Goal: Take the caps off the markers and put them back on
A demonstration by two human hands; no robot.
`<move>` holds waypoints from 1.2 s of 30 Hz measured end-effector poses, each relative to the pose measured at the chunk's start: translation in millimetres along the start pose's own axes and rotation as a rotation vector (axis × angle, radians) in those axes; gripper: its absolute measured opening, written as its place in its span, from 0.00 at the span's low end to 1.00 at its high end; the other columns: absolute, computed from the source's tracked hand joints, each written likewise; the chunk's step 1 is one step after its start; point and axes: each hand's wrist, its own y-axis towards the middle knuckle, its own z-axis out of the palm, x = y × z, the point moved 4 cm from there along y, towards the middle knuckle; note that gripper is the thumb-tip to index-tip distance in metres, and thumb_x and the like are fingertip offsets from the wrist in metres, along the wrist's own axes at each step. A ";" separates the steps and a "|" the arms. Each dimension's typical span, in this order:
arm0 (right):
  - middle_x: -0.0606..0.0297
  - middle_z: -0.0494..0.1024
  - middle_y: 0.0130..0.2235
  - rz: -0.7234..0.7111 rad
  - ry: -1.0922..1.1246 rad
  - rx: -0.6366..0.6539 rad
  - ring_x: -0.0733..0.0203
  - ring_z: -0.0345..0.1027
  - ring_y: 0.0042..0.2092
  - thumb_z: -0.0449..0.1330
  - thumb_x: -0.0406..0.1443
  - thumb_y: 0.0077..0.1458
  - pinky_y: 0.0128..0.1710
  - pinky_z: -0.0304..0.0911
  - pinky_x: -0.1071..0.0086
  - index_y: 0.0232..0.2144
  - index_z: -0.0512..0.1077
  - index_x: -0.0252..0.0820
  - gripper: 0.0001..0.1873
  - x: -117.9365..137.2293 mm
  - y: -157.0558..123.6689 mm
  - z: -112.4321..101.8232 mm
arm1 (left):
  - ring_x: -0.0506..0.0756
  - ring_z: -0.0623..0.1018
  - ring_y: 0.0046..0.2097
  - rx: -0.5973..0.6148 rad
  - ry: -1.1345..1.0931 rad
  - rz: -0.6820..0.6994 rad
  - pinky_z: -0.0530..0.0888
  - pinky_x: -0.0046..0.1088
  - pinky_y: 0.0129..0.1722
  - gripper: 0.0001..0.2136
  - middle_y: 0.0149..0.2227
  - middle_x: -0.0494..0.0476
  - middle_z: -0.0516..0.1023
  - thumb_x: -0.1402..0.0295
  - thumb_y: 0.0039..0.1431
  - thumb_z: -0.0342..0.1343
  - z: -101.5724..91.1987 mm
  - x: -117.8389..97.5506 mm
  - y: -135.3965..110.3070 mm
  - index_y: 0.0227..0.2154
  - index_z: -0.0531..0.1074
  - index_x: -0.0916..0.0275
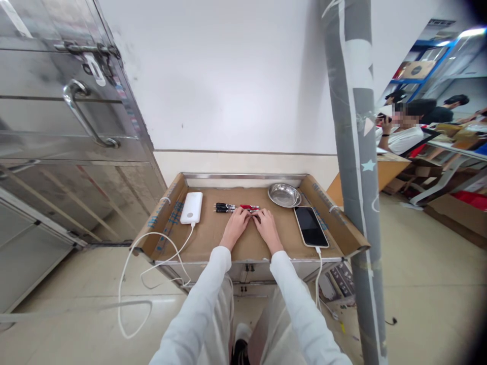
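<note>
– White sleeves are nearest us, well to the near side of the metal dish. And the hands?

– Left hand and right hand are left of the dish and a little nearer, fingers curled down, fingertips drawn close together. Whether they pinch anything, I cannot tell

– Where are the pens, then?

– What look like black pens and red pens lie left of the dish, long axes running sideways, roughly toward it. Red ones are just past the fingertips; the black ones are nearer the left hand

– Containers?

– Reflections fill the dish, so I can't make out any contents. Around it, the cardboard-lined tray also bears a power bank, well to the dish's left, and a phone, just to its near right
</note>
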 end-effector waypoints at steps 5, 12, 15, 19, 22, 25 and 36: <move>0.59 0.72 0.38 0.061 -0.127 -0.001 0.55 0.63 0.42 0.50 0.34 0.61 0.42 0.55 0.64 0.39 0.71 0.42 0.09 0.1 3.4 -1.2 | 0.56 0.71 0.42 -0.029 0.096 -0.083 0.69 0.36 0.46 0.06 0.37 0.57 0.69 0.73 0.64 0.45 2.2 7.1 5.0 0.35 0.66 0.61; 0.60 0.72 0.38 0.062 -0.154 -0.032 0.57 0.62 0.42 0.47 0.29 0.60 0.42 0.53 0.66 0.37 0.69 0.40 0.10 5.9 4.5 -4.8 | 0.56 0.71 0.42 -0.031 0.192 -0.055 0.68 0.35 0.46 0.05 0.36 0.57 0.70 0.71 0.63 0.46 2.2 4.8 5.4 0.35 0.67 0.62; 0.59 0.71 0.37 0.072 -0.199 -0.009 0.56 0.62 0.42 0.48 0.28 0.58 0.41 0.53 0.66 0.35 0.69 0.41 0.10 6.2 3.2 -4.8 | 0.56 0.71 0.42 -0.020 0.239 -0.065 0.68 0.35 0.47 0.06 0.36 0.57 0.70 0.71 0.64 0.46 1.9 3.7 3.8 0.34 0.68 0.62; 0.59 0.71 0.38 0.096 -0.213 -0.001 0.56 0.61 0.42 0.48 0.28 0.58 0.42 0.53 0.66 0.37 0.69 0.40 0.11 6.0 2.9 -5.3 | 0.57 0.71 0.43 -0.037 0.307 -0.106 0.67 0.35 0.47 0.08 0.37 0.59 0.71 0.73 0.63 0.44 -3.7 2.0 -0.5 0.36 0.69 0.63; 0.59 0.71 0.38 0.091 -0.185 0.014 0.57 0.61 0.42 0.48 0.28 0.58 0.43 0.53 0.66 0.37 0.69 0.40 0.11 8.2 3.3 -6.4 | 0.58 0.71 0.44 -0.135 0.351 -0.256 0.67 0.36 0.46 0.10 0.40 0.61 0.71 0.74 0.62 0.43 -15.8 4.3 -7.6 0.40 0.69 0.63; 0.59 0.71 0.40 0.033 -0.150 0.049 0.57 0.61 0.43 0.48 0.28 0.58 0.44 0.52 0.66 0.40 0.70 0.42 0.13 13.8 3.4 -8.2 | 0.60 0.70 0.45 -0.250 0.416 -0.492 0.66 0.38 0.45 0.12 0.44 0.64 0.70 0.75 0.61 0.43 -26.8 10.4 -16.8 0.43 0.68 0.65; 0.57 0.69 0.45 -0.034 -0.075 0.050 0.54 0.60 0.45 0.49 0.27 0.56 0.45 0.57 0.63 0.50 0.69 0.48 0.22 19.4 2.3 -10.9 | 0.64 0.68 0.47 -0.267 0.363 -0.480 0.66 0.45 0.46 0.10 0.43 0.68 0.68 0.70 0.61 0.45 -25.4 6.4 -22.9 0.40 0.68 0.66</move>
